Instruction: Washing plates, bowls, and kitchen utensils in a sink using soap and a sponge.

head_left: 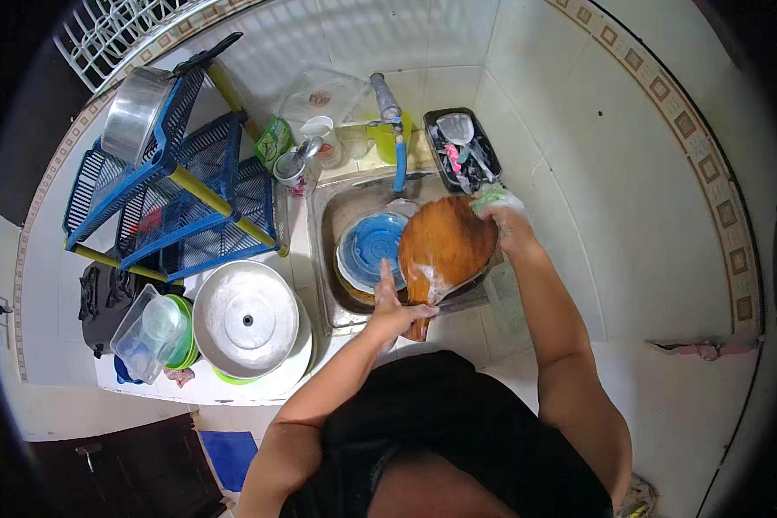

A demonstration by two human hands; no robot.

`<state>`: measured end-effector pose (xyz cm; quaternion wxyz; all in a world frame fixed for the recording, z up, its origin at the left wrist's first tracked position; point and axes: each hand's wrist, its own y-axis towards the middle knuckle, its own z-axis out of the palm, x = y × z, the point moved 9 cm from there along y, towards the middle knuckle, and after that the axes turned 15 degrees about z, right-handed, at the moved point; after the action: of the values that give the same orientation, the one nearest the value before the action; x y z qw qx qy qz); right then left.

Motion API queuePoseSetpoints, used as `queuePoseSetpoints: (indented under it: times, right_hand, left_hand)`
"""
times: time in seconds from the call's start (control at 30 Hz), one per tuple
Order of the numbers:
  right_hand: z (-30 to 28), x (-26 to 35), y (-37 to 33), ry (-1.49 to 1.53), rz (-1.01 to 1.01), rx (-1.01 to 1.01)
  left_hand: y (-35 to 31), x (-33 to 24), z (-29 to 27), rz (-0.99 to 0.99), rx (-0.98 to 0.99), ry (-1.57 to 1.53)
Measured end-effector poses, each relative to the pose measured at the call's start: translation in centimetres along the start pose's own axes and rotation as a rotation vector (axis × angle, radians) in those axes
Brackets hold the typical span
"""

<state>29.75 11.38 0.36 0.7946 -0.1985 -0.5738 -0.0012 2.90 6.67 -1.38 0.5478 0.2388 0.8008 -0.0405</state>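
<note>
A wooden paddle-shaped cutting board (447, 237) is held tilted over the right side of the steel sink (321, 259), with suds near its handle. My left hand (390, 316) is closed round the handle at the near end, thumb across it. My right hand (511, 226) presses a soapy green sponge (492, 198) to the board's far right edge; foam covers its fingers. Left of the board, a blue plate (373, 246) lies in the sink on other dishes, partly hidden. The blue hose end (401, 164) of the faucet (387, 102) hangs above the basin.
A blue tiered rack (186, 186) with a metal pot (136, 114) stands left. Near it sit a large round pan (233, 324) and green bowls with clear containers (157, 328). Cups (321, 138) stand behind the sink; a black tray (463, 151) is at the back right corner.
</note>
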Motion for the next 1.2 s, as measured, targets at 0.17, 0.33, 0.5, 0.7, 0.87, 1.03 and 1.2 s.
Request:
queuePoseSetpoints:
  times: [0.17,0.33,0.5,0.7,0.87,1.03,1.2]
  right_hand:
    - [-0.2,-2.1,-0.2,0.183,0.012,-0.29]
    - [6.2,-3.2,-5.1,-0.972,-0.397,-0.635]
    - [14.3,-7.0,-9.4,-0.83,-0.769,-0.134]
    - [8.0,-2.4,1.1,-0.613,-0.456,-0.201]
    - [15.5,-3.3,-7.3,-0.764,-0.944,-0.218]
    - [18.9,-2.5,-8.1,-0.783,-1.152,0.109]
    - [10.6,0.9,1.3,-0.734,-0.818,-0.468]
  left_hand:
    - [-2.0,0.1,3.8,-0.644,0.399,-1.072]
    - [-1.3,0.9,1.9,-0.618,0.253,-1.022]
    - [-1.4,3.4,2.1,-0.532,0.365,-0.79]
    - [-2.3,0.0,2.5,-0.447,0.503,-0.826]
    - [-1.5,1.9,1.1,-0.478,0.418,-0.774]
    - [-1.8,2.9,1.2,-0.477,0.498,-0.638]
    - [-2.0,1.5,1.0,-0.501,0.471,-0.543]
